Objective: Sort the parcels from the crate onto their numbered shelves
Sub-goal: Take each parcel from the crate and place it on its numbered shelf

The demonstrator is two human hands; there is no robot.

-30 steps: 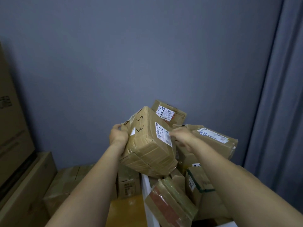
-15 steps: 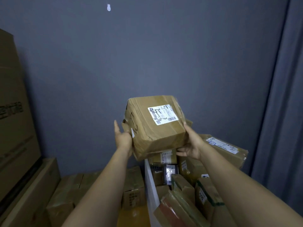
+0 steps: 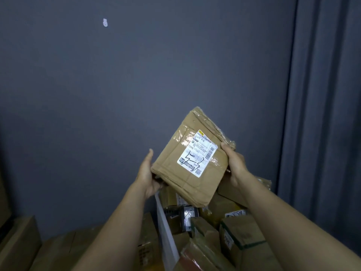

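I hold a taped brown cardboard parcel [image 3: 187, 169] up in front of the grey wall, tilted, its white shipping label with a handwritten number facing me. My left hand [image 3: 147, 175] supports its lower left corner, thumb straight up, fingers curled underneath. My right hand [image 3: 233, 163] grips its right edge, thumb on the front face. Below it stands the white crate [image 3: 166, 231], filled with several more brown parcels [image 3: 240, 237]. No shelf is in view.
Cardboard boxes [image 3: 64, 249] are stacked on the floor at lower left beside the crate. A tall carton [image 3: 17, 241] stands at the far left edge. A grey curtain [image 3: 324, 114] hangs at the right. A small white hook [image 3: 105, 22] is on the wall.
The parcel was lifted out of the crate pile, raised and turned so its labelled face points at me. Both hands shifted along its edges, and the view tilted up.
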